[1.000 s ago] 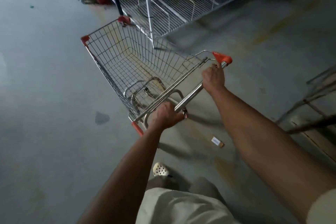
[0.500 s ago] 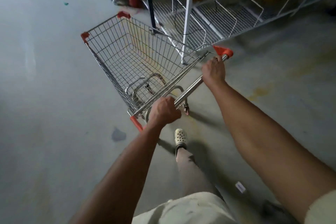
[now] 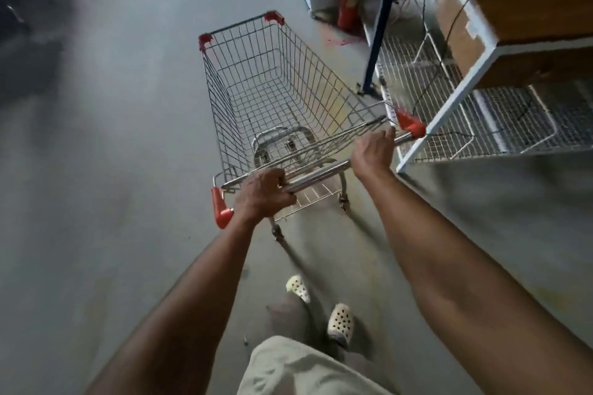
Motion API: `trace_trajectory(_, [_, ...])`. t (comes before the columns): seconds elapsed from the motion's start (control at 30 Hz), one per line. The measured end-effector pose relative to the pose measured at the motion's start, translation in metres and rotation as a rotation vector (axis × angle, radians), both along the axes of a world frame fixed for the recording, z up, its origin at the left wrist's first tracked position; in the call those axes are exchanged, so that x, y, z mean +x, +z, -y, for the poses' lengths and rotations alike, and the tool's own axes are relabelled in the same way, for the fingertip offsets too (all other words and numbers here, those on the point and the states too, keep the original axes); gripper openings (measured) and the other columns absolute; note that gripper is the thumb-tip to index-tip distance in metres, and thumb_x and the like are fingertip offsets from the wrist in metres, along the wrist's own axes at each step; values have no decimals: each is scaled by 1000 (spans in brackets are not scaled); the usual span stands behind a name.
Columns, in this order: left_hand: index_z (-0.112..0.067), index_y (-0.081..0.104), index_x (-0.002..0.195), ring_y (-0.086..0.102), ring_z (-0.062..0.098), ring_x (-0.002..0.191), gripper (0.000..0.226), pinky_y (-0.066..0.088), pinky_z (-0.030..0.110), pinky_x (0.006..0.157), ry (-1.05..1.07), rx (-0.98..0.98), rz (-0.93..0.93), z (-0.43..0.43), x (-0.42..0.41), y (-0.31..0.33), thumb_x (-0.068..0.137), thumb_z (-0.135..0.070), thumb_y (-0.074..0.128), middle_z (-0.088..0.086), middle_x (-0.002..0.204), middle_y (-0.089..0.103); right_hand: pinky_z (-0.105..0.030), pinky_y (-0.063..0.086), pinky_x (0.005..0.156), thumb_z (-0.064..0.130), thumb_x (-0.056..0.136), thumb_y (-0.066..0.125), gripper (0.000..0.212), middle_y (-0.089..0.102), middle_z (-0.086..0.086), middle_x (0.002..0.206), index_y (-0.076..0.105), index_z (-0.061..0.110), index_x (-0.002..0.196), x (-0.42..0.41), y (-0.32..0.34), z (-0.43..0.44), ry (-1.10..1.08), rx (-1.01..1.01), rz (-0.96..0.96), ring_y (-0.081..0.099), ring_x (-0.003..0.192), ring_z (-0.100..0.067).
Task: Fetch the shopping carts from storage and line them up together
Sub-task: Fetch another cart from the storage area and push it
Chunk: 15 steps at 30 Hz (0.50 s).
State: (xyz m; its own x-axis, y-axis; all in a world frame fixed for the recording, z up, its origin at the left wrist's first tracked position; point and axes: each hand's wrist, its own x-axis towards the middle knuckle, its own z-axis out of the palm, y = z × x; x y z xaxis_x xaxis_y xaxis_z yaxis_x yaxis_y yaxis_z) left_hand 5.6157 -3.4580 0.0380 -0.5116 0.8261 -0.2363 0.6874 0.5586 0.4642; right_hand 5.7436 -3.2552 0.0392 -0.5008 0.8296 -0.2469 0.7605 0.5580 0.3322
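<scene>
Grey concrete floor fills the view, with a white-framed wire shelving rack on the right. Just beside the rack stands the empty silver wire shopping cart with red corner caps. The left hand and right hand each curl round its chrome handle bar. This looks like the fetching step. The next move calls for steering clear of the rack toward a line-up spot not in view.

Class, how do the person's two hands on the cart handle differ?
The left hand grips the handle right beside the left red cap; the right hand leaves bare bar before the right red cap. The right hand lies near the white shelf frame; the left hand lies away from it. Both wrap the handle.
</scene>
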Motion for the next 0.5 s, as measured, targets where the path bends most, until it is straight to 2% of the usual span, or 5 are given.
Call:
trace_trajectory(0.13, [-27, 58, 108, 53, 16, 89, 68, 39, 26, 61, 216, 117, 50, -45, -87, -4, 51, -41, 92, -2, 102, 55, -41, 34, 107, 19, 104, 47, 22, 69, -8, 110, 67, 13, 108, -83, -5, -49, 86, -11, -55, 62, 105, -24])
trace_trajectory(0.2, [-31, 55, 116, 50, 22, 105, 88, 48, 33, 76, 272, 152, 47, -70, -132, -7, 37, -54, 87, 2, 115, 48, -40, 34, 106, 20, 104, 48, 21, 68, -8, 111, 67, 13, 109, -123, -1, -74, 112, -35, -73, 61, 106, -24])
trace_trajectory(0.23, [-31, 55, 119, 48, 23, 108, 93, 47, 35, 82, 274, 157, 27, -83, -155, -9, 35, -59, 82, 4, 118, 46, -41, 34, 106, 20, 104, 49, 20, 68, -8, 112, 67, 13, 109, -145, 0, -87, 131, -34, -81, 60, 108, -25])
trace_trajectory(0.37, [-28, 55, 127, 39, 20, 109, 100, 29, 34, 84, 183, 65, -164, -132, -240, -11, 38, -74, 63, 7, 122, 46, -43, 34, 108, 18, 101, 54, 18, 67, -8, 112, 66, 11, 112, -228, -1, -141, 168, -80, -98, 60, 108, -25])
trace_trajectory(0.5, [-30, 52, 130, 38, 21, 110, 99, 33, 38, 90, 160, -1, -194, -183, -324, -10, 42, -75, 59, 5, 121, 45, -43, 33, 107, 16, 101, 50, 22, 66, -8, 117, 66, 13, 115, -314, 0, -193, 174, -97, -122, 58, 112, -26])
